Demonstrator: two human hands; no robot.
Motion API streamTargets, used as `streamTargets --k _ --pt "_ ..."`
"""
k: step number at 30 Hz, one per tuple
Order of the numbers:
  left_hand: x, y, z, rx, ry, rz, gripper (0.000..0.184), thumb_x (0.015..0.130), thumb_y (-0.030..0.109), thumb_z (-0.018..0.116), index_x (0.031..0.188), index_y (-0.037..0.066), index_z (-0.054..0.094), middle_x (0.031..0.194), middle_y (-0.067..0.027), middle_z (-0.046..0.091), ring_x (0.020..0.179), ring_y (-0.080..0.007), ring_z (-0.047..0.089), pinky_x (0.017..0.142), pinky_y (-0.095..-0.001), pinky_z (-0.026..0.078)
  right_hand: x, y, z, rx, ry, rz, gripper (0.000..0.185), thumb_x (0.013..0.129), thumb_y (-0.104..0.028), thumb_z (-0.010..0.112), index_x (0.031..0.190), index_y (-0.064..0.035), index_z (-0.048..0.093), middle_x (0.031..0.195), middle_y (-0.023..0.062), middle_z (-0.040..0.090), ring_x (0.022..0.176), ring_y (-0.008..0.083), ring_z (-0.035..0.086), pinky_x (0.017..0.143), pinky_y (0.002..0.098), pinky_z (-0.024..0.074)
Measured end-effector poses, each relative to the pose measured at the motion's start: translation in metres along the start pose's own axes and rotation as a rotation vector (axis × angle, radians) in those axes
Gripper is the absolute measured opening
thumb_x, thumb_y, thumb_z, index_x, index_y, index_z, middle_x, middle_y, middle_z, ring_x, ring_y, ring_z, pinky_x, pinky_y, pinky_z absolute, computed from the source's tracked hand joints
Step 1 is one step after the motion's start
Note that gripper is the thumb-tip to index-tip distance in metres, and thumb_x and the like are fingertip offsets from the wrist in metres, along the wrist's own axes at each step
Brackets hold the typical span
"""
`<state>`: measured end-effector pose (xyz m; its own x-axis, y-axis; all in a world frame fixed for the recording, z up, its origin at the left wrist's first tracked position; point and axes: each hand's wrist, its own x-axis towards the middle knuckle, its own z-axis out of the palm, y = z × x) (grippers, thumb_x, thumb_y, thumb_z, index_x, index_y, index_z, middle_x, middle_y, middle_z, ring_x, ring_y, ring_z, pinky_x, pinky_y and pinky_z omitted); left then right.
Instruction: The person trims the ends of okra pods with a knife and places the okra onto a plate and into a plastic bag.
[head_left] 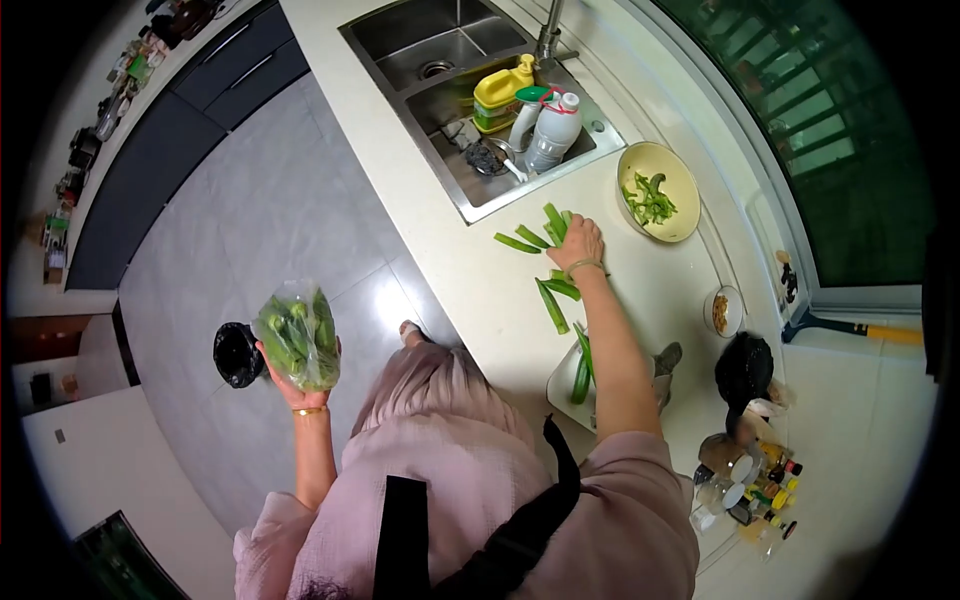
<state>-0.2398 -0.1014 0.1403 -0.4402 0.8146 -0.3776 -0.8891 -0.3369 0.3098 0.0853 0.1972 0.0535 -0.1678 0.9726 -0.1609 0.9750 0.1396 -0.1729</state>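
Observation:
My left hand (pixel 300 392) holds up a clear plastic bag (pixel 299 338) of green vegetables that look like peppers, out over the floor. Over on the counter, my right hand (pixel 580 245) has its fingers curled down onto some long green vegetable pieces (pixel 554 222). More green pieces (pixel 551 305) lie just below that wrist. Others (pixel 582 370) rest on a white cutting board (pixel 562 385), partly covered by my right forearm. A cream bowl (pixel 684 228) with cut green strips (pixel 651 203) stands beyond my right hand.
The steel sink (pixel 470 212) holds a yellow jug (pixel 503 92) and a grey-white bottle (pixel 556 132). A small bowl (pixel 735 300), a black bag (pixel 743 368) and several seasoning bottles (pixel 768 492) stand along the wall. A black-lined bin (pixel 238 355) is on the floor.

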Motion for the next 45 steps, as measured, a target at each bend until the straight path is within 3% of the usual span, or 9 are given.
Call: streamTargets --k 3,8,15,20,24,28,32,38,45 --pt "-0.002 0.001 0.005 -0.011 0.025 0.03 0.06 0.078 0.057 0.047 0.124 0.019 0.042 0.126 -0.0051 0.044 0.113 -0.0288 0.044 0.09 -0.0508 0.036 0.016 0.008 0.02 0.112 0.021 0.06 0.043 0.062 -0.015 0.066 0.096 -0.0007 0.044 0.094 0.0205 0.054 0.089 0.0362 0.053 0.077 0.042 0.0448" --pt "-0.003 0.005 0.002 -0.047 0.015 0.058 0.061 0.078 0.058 0.046 0.125 0.019 0.042 0.127 -0.005 0.044 0.113 -0.0288 0.044 0.09 -0.0502 0.037 0.011 -0.002 -0.005 0.221 0.121 0.038 0.037 0.062 -0.01 0.063 0.092 0.0005 0.045 0.086 0.0214 0.055 0.08 0.0391 0.054 0.072 0.0441 0.0454" --pt "0.0 0.006 -0.006 -0.1 0.004 0.08 0.061 0.074 0.055 0.054 0.118 0.013 0.049 0.121 -0.0092 0.049 0.11 -0.0314 0.044 0.092 -0.0461 0.036 -0.006 -0.044 0.01 0.122 0.176 -0.669 0.031 0.061 -0.004 0.061 0.089 -0.0029 0.047 0.087 0.0151 0.053 0.085 0.0336 0.05 0.074 0.0387 0.0431" --pt "0.007 0.009 -0.012 -0.102 0.026 0.064 0.063 0.074 0.055 0.054 0.119 0.012 0.049 0.121 -0.0104 0.048 0.111 -0.0324 0.043 0.092 -0.0467 0.035 0.007 -0.04 0.033 -0.025 0.063 -0.513 0.033 0.06 -0.002 0.062 0.088 -0.0041 0.044 0.08 0.0157 0.053 0.078 0.0325 0.051 0.07 0.0387 0.0436" --pt "0.011 0.011 -0.016 -0.089 0.019 0.042 0.063 0.073 0.054 0.057 0.118 0.012 0.049 0.12 -0.0099 0.049 0.112 -0.0319 0.042 0.093 -0.0473 0.034 -0.006 -0.038 -0.026 0.149 0.069 -0.453 0.032 0.064 -0.005 0.061 0.091 -0.0035 0.044 0.081 0.0185 0.055 0.077 0.0352 0.054 0.067 0.0428 0.045" --pt "0.017 0.009 -0.017 -0.134 -0.028 0.028 0.063 0.071 0.051 0.059 0.119 0.011 0.049 0.124 -0.0102 0.046 0.113 -0.0327 0.04 0.094 -0.048 0.033 -0.062 0.007 -0.074 0.36 0.005 -0.064 0.036 0.062 -0.01 0.063 0.092 -0.0047 0.045 0.083 0.0195 0.056 0.079 0.0388 0.054 0.067 0.0458 0.0438" --pt "0.021 0.006 -0.017 -0.151 -0.054 -0.026 0.059 0.074 0.048 0.059 0.118 0.011 0.049 0.125 -0.0106 0.045 0.114 -0.0322 0.04 0.096 -0.0478 0.031 -0.144 0.076 -0.062 0.385 0.117 0.053 0.036 0.061 -0.012 0.064 0.092 -0.0054 0.045 0.081 0.0197 0.055 0.077 0.0398 0.054 0.065 0.0458 0.0432" --pt "0.014 -0.007 0.014 -0.15 -0.196 -0.193 0.055 0.075 0.045 0.059 0.117 0.012 0.051 0.122 -0.0112 0.048 0.113 -0.0323 0.042 0.097 -0.0475 0.031 -0.228 0.121 -0.029 0.388 0.139 0.077 0.044 0.061 -0.016 0.067 0.097 -0.0036 0.047 0.09 0.0198 0.054 0.086 0.0388 0.051 0.073 0.0442 0.0417" --pt "0.006 -0.016 0.029 0.023 -0.181 -0.205 0.061 0.079 0.055 0.047 0.123 0.014 0.044 0.124 -0.0102 0.045 0.109 -0.0336 0.045 0.089 -0.0536 0.037 -0.207 0.066 -0.059 0.294 0.256 -0.034 0.066 0.061 -0.029 0.073 0.113 -0.0026 0.044 0.108 0.0172 0.051 0.102 0.0337 0.047 0.086 0.0411 0.0375"
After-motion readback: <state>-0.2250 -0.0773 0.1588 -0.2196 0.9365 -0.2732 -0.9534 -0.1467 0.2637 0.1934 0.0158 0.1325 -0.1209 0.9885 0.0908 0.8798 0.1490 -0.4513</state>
